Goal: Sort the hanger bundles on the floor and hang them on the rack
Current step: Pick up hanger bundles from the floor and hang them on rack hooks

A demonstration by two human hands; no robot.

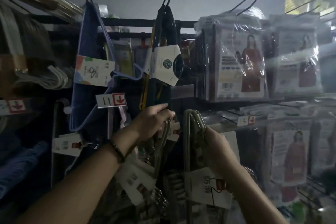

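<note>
Dim aisle. Right hand (216, 145) curls round the necks of an olive-green wire hanger bundle with white card label (190, 132), hooks held upright, likely to catch a peg on the black metal rack (127, 22). Left hand (154, 122) grips the hooks of a matching bundle (163, 138) just beside it, probably to steady it or make room. The peg is hidden.

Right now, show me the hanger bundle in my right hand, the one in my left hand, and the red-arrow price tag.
right-hand hanger bundle (198, 183): head view, on its card label.
left-hand hanger bundle (165, 132): head view, on its wire necks.
red-arrow price tag (119, 99): head view, on the red arrow.
</note>
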